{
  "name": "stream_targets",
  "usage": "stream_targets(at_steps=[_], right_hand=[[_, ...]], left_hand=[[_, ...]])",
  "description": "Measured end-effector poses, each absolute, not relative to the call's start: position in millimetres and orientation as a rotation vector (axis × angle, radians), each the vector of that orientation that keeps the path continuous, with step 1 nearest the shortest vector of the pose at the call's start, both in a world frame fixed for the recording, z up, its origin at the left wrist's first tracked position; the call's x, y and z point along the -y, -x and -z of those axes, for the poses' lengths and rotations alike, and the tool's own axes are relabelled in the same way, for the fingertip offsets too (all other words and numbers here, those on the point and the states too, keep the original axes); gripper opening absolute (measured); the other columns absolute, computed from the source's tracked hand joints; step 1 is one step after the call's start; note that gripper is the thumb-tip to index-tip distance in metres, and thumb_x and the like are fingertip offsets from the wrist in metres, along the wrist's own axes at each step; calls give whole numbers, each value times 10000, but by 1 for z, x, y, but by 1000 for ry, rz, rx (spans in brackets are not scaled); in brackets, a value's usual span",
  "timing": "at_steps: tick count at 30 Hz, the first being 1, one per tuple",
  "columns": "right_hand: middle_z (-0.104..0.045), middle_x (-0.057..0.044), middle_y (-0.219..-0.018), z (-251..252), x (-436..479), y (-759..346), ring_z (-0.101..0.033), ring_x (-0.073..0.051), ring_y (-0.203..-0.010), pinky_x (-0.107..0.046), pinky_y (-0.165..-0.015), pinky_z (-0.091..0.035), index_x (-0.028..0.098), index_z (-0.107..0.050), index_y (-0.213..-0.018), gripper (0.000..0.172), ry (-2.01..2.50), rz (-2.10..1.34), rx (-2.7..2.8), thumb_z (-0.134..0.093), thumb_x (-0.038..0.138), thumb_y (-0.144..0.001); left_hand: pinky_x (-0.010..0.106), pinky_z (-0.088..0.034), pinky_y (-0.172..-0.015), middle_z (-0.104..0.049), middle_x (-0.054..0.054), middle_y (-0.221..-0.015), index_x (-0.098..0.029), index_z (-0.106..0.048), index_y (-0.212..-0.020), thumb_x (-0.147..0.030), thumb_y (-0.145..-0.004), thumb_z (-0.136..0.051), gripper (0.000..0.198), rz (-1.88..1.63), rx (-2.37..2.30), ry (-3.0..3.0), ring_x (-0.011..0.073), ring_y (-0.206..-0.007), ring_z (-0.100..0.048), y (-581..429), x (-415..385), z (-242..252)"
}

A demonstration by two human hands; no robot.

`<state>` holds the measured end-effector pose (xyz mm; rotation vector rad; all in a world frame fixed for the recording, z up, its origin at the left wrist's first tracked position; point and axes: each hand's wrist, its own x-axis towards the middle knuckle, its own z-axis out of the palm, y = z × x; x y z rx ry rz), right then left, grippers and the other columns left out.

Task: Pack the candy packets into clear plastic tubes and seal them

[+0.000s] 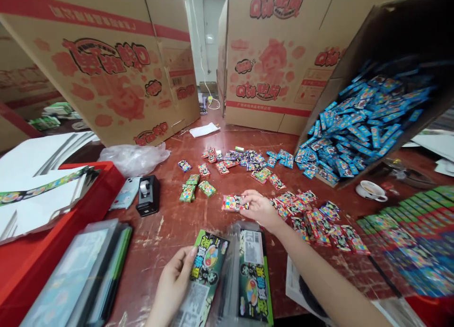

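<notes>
My left hand (173,277) is closed on a flat green-and-black printed package (210,263), tilted near the table's front edge. My right hand (261,210) pinches a small red candy packet (230,202) over the middle of the table. Beside the held package lies a stack of similar clear-edged packages (253,279). Right of my right hand, several red and dark candy packets (321,225) lie in a loose pile. Green packets (187,192) are to the left, and purple packets (253,159) lie farther back.
A tipped carton (324,95) at the right spills blue packets (354,133). Large cartons (117,76) stand at the back. A black tape dispenser (148,197), a red tray (42,261) with papers and a plastic bag (136,158) are left. A white cup (371,191) stands right.
</notes>
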<state>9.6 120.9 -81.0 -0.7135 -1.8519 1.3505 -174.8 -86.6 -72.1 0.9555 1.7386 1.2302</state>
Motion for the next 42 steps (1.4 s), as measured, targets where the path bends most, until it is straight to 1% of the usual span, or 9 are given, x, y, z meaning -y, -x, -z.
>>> stream_targets(at_steps=[5, 7, 9, 11, 15, 25, 30, 35, 42], right_hand=[[-589, -81, -1062, 72, -65, -24, -571, -232, -1022, -342, -814, -488, 206, -667, -680, 195, 729, -1426, 1645, -729, 389, -708], [-620, -77, -1040, 64, -57, -27, -585, -227, -1003, -340, -791, -498, 232, -690, -812, 167, 741, -1364, 1702, -710, 378, -733], [-654, -62, -1020, 55, -58, -33, -609, -216, -968, -341, -786, -505, 266, -655, -1058, 331, 755, -1343, 1812, -706, 348, -741], [-684, -50, -983, 46, -63, -39, -629, -212, -927, -351, -801, -503, 275, -639, -1128, 386, 771, -1297, 1926, -701, 324, -751], [-705, -51, -930, 34, -73, -44, -644, -219, -895, -350, -797, -505, 263, -733, -935, 190, 751, -1181, 1997, -705, 293, -750], [-728, -49, -865, 32, -75, -37, -666, -203, -786, -336, -711, -523, 223, -740, -894, 225, 736, -1348, 1922, -758, 276, -677], [-727, -49, -786, 45, -66, -24, -671, -200, -684, -332, -639, -535, 193, -715, -825, 280, 858, -1557, 1584, -792, 349, -606], [-671, -76, -936, 50, -53, -19, -628, -204, -915, -362, -841, -480, 194, -703, -723, 172, 742, -1305, 1803, -678, 360, -761], [-562, -83, -1182, 59, -57, -8, -540, -222, -1103, -361, -958, -411, 205, -709, -727, 117, 669, -1161, 1895, -701, 319, -747]], left_hand=[[247, -473, -673, -702, 32, -776, -170, -667, -881, -502, -825, -515, 370, -1243, -1709, -1028, 196, -728, -611, 155, 73, 69], [243, -470, -667, -701, 32, -780, -167, -668, -895, -494, -831, -510, 369, -1244, -1700, -1049, 192, -726, -611, 151, 72, 66], [239, -470, -669, -705, 32, -791, -166, -671, -901, -482, -832, -517, 358, -1230, -1695, -1071, 191, -734, -616, 150, 74, 63], [240, -472, -674, -708, 32, -800, -168, -674, -908, -467, -835, -523, 343, -1195, -1674, -1096, 192, -738, -620, 150, 76, 61], [243, -473, -677, -706, 37, -807, -164, -667, -935, -445, -850, -515, 331, -1144, -1595, -1117, 194, -746, -624, 149, 80, 59], [231, -454, -650, -696, 29, -785, -156, -659, -924, -429, -858, -519, 314, -1190, -1521, -1102, 170, -715, -595, 140, 78, 61], [243, -469, -672, -713, 34, -815, -156, -652, -935, -452, -858, -507, 339, -1278, -1505, -1011, 180, -724, -623, 135, 73, 64], [259, -489, -697, -726, 53, -836, -142, -652, -926, -494, -838, -512, 388, -1336, -1561, -959, 196, -741, -646, 129, 68, 70], [251, -530, -732, -743, 41, -874, -176, -683, -893, -579, -760, -554, 443, -1210, -1718, -1077, 225, -810, -669, 153, 63, 70]])
